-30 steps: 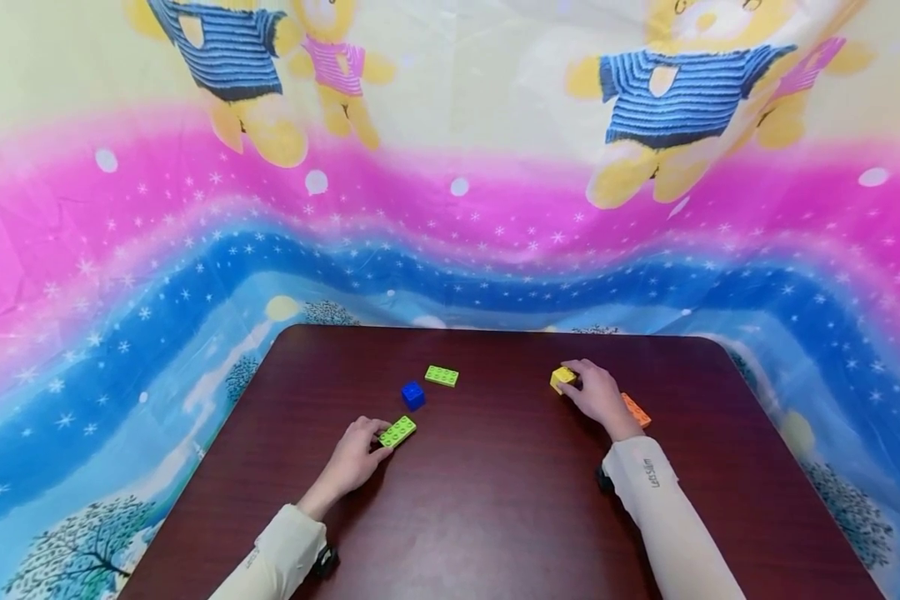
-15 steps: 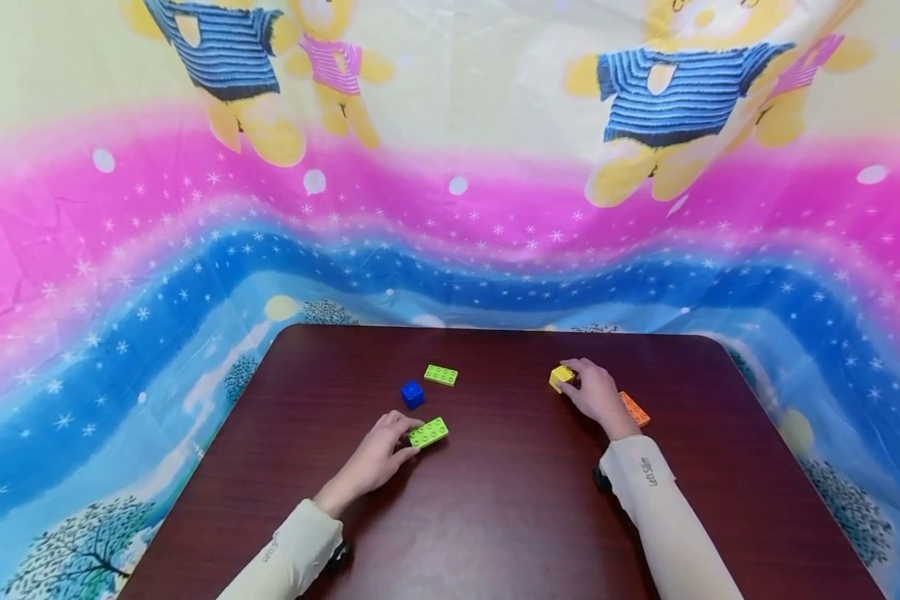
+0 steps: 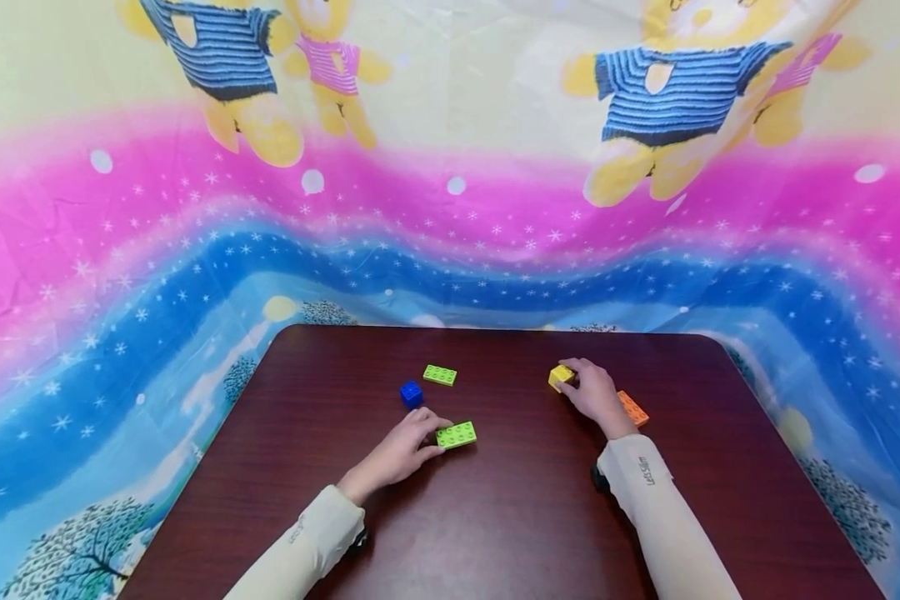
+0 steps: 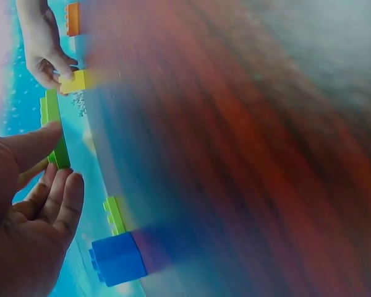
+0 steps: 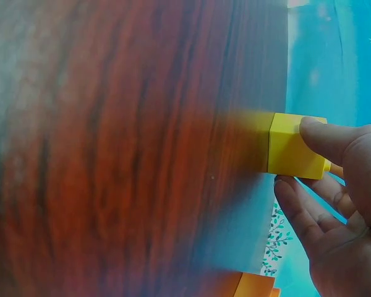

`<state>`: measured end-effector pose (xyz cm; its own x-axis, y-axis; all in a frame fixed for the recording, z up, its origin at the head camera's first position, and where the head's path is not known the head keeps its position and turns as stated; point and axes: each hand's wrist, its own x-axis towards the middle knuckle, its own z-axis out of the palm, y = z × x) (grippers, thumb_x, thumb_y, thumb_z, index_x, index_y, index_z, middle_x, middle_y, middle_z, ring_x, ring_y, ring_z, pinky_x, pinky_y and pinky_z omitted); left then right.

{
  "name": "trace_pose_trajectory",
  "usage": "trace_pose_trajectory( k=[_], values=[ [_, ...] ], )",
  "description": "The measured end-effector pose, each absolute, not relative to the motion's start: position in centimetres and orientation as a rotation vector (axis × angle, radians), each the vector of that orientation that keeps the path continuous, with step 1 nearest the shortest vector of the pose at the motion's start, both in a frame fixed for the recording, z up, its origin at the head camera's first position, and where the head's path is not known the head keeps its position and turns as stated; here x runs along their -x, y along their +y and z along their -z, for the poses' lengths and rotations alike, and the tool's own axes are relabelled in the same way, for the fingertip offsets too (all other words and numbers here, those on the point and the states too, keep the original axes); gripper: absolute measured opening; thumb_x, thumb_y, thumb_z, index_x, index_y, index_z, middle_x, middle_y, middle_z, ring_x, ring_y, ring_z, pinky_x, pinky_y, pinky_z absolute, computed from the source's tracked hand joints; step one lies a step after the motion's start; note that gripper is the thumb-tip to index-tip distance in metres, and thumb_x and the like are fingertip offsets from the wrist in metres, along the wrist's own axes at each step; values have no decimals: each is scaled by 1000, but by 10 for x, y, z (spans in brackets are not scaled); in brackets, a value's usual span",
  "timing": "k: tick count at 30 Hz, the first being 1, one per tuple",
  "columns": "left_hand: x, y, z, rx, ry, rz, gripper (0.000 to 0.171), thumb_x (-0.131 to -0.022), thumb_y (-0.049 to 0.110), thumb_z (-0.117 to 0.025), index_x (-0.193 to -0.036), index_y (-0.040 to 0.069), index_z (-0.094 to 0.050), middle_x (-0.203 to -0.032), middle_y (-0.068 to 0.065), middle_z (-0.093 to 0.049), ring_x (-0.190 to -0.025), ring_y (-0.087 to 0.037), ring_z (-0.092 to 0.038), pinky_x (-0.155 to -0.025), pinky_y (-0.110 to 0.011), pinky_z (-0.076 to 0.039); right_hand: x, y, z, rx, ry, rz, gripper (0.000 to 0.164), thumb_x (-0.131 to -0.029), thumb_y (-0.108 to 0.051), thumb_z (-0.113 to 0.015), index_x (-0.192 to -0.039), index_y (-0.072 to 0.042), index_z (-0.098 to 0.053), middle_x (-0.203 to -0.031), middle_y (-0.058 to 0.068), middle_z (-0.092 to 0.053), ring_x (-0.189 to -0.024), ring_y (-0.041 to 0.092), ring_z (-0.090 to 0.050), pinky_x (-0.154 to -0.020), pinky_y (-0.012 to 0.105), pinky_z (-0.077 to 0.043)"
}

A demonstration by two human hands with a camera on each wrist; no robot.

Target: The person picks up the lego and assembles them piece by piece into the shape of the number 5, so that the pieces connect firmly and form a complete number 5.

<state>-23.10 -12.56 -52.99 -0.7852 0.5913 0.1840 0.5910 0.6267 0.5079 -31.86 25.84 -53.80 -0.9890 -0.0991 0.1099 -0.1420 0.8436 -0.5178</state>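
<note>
My left hand (image 3: 405, 448) pinches a flat green toy brick (image 3: 457, 435) by its left end, thumb on the near side; the left wrist view shows this green brick (image 4: 60, 148) held above the tabletop. A blue brick (image 3: 412, 394) stands just beyond that hand, with a second green brick (image 3: 440, 375) behind it. On the right, my right hand (image 3: 594, 396) grips a yellow cube-shaped brick (image 3: 561, 377) between thumb and fingers. In the right wrist view the yellow brick (image 5: 297, 146) sits at the table surface. An orange brick (image 3: 633, 408) lies beside the right wrist.
The dark brown wooden table (image 3: 495, 517) has rounded far corners. A cloth printed with bears and snowflakes (image 3: 450, 208) hangs behind and around it. Each wrist wears a small black camera under a pale sleeve.
My left hand has carried the flat green brick rightward, turning it more sideways, past the blue brick. The right hand stays on the yellow brick in the same place.
</note>
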Motion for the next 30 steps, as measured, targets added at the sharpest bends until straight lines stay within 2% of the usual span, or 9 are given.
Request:
trace_pose_trajectory(
  k=[9,19,30],
  values=[
    [237,-113,530,-1056,2719,-818,40,-100,20,-70,-139,13,-65,-120,1,-62,-104,-14,-55,-90,-28,-51,320,259,539,-188,-2938,-846,49,-99,-18,-72,-145,-5,-58,-135,25,-61,-110,39,-62,-99,57,-53],
    [242,-101,534,-1115,2627,-713,36,-101,22,-70,-137,18,-66,-122,4,-63,-108,-7,-54,-95,-24,-51,319,259,541,-190,-2935,-851,50,-99,-18,-71,-145,-5,-57,-136,25,-60,-110,39,-62,-99,58,-53],
    [241,-98,534,-1131,2619,-639,36,-100,21,-71,-136,15,-67,-123,2,-63,-109,-10,-56,-96,-27,-51,321,260,541,-208,-2923,-838,49,-99,-18,-71,-145,-4,-58,-134,26,-62,-108,39,-63,-96,58,-53]
  ],
)
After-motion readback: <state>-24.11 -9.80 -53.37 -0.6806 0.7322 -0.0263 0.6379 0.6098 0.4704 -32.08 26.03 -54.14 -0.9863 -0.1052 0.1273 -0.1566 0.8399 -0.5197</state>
